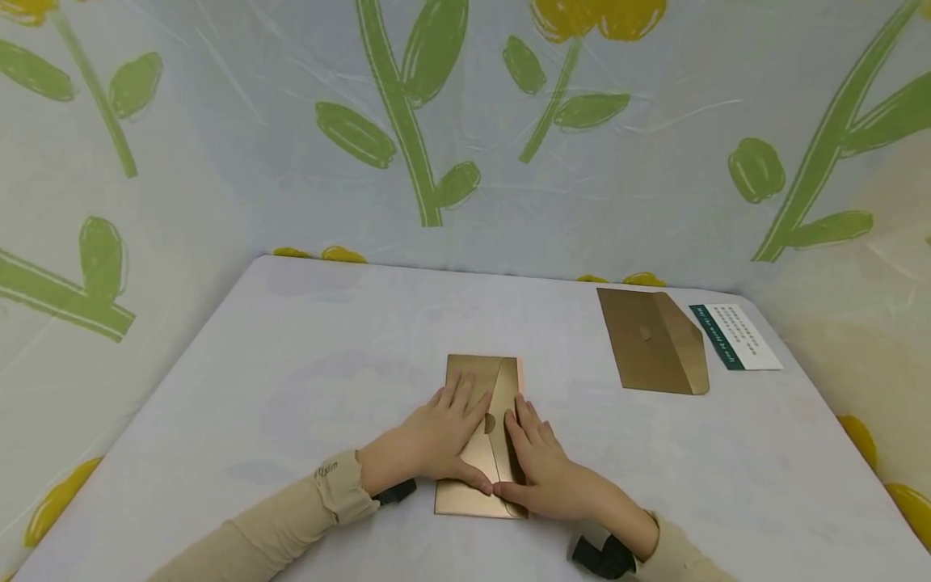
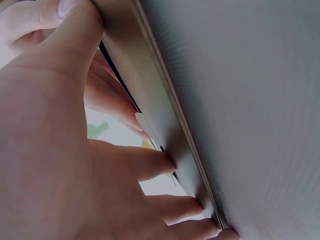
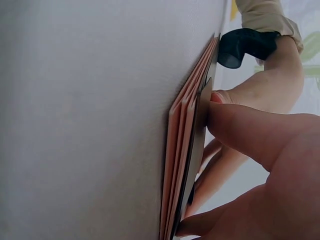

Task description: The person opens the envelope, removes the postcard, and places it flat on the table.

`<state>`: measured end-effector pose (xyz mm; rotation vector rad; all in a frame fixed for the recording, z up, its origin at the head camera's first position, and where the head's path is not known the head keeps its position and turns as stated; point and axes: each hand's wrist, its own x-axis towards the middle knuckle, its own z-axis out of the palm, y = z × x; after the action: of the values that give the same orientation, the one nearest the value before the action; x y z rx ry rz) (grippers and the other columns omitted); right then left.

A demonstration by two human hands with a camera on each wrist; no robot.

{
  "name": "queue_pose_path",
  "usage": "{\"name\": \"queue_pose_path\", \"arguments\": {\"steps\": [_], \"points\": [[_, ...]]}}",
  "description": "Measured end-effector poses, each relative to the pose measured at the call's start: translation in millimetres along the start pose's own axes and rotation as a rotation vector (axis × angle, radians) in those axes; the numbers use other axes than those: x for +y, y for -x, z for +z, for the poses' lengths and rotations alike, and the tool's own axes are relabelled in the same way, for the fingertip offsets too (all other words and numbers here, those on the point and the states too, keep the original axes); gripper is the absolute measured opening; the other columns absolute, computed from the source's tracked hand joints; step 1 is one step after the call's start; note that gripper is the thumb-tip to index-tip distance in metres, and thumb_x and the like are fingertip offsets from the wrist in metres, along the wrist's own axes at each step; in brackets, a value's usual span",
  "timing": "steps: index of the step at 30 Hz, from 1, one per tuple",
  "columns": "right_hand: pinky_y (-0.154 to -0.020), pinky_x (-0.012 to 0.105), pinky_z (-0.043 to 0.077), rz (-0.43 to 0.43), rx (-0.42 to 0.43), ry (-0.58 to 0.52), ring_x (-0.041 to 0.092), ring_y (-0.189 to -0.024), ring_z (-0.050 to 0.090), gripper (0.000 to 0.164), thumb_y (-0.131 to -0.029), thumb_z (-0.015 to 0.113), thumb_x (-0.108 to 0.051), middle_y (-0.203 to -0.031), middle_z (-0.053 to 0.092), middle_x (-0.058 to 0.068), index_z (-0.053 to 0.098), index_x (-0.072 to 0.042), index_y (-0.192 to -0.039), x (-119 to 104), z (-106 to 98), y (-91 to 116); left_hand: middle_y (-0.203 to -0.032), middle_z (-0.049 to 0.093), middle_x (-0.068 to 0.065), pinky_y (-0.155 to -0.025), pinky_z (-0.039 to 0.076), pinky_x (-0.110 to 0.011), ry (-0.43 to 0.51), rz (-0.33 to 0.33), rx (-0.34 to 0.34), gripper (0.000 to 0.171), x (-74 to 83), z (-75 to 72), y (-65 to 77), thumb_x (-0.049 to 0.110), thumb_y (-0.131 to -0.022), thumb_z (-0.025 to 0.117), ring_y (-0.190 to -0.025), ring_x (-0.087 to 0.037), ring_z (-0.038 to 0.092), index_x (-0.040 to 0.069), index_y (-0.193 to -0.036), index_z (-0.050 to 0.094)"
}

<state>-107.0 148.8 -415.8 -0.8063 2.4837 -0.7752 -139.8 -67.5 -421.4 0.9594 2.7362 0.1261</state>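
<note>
A gold envelope (image 1: pixel 473 499) lies lengthwise on the table before me, its flap (image 1: pixel 509 373) folded over along the right side. My left hand (image 1: pixel 436 440) rests on its left part with fingers spread, and the right hand (image 1: pixel 553 478) presses the flap with fingers fairly straight. Both thumbs nearly meet close to the flap's edge. A small dark round mark (image 1: pixel 490 423) shows between the hands. Seen from the right wrist, several pink layers (image 3: pixel 172 135) are stacked under the gold flap; whether they are contents or folded panels, I cannot tell.
At the back right of the white table (image 1: pixel 327 364) lies another gold envelope (image 1: pixel 640 343) with its flap opened out. Beside it is a white card (image 1: pixel 742 335) with a dark green strip and print. Flower-patterned fabric (image 1: pixel 473 267) surrounds the table.
</note>
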Motion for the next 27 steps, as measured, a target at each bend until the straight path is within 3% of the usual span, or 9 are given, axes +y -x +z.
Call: {"name": "queue_pose_path", "arguments": {"steps": [27], "points": [[-0.113,0.065,0.004,-0.01,0.0,0.009,0.043,-0.147,-0.014,0.094,-0.098,0.059,-0.044,-0.16,-0.017,0.027,0.007,0.012,-0.153,-0.1,-0.6,1.6,-0.162,0.002,-0.027,-0.116,0.023,-0.049,0.003,-0.006,-0.002,0.124,1.0,1.4,-0.8,0.084,-0.073,0.055,-0.148,-0.046,0.001,0.007,-0.159,0.013]]}}
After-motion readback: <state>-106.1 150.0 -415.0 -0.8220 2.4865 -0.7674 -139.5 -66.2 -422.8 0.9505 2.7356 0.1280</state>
